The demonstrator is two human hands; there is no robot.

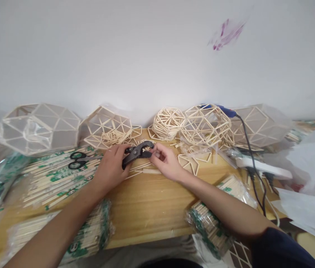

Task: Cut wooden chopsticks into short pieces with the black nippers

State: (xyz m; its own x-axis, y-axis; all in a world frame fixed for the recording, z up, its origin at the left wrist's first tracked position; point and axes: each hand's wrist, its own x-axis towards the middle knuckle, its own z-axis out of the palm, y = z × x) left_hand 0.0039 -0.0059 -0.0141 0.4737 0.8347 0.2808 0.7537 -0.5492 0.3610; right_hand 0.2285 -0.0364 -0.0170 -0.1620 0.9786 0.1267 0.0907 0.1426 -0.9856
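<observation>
My left hand (113,163) is wrapped round the handles of black pliers (137,152), whose curved jaws point right. At the jaw tips, my right hand (165,160) has its fingers pinched together; whatever lies between them is too small to make out. Thin wooden sticks (143,171) lie on the table just below the pliers. Behind them stands an open wooden stick frame (107,124) with a heap of short cut sticks in it. To the right of my right hand, a few flat joined stick shapes (189,163) rest on the wood.
Scissors (79,160) lie on bagged sticks (59,178) at left. Stick lattice balls (206,126) and covered frames (40,128) line the wall. A blue corded tool (224,111) sits behind; its cable runs to a white power strip (263,168). Stick packs (210,227) lie in front.
</observation>
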